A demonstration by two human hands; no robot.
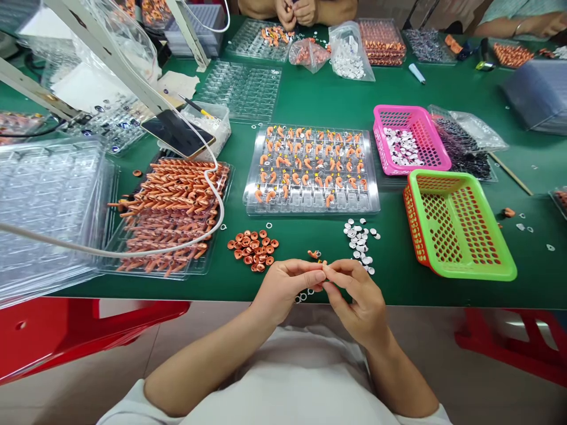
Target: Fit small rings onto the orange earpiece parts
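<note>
Green worktop (319,100) spreads out ahead, its front edge running beneath the wrists. Above that edge the left hand (283,289) and right hand (361,301) meet, thumbs and forefingers pinched narrow around a small piece (325,264); only a bit of it shows, so its long axis, and which hand bears it, I cannot tell. Just beyond the fingertips, slightly to the left and nearer the left hand, lies a loose orange part (314,254), its length running roughly side to side. Copper-coloured cups (254,249) are heaped to the left and white discs (361,242) scattered to the right, close by the right hand. Between those two groups a bare strip leads away to the near rim of a clear tray (310,208) of curved orange parts, while the green basket (465,273) bounds the room farther right.
</note>
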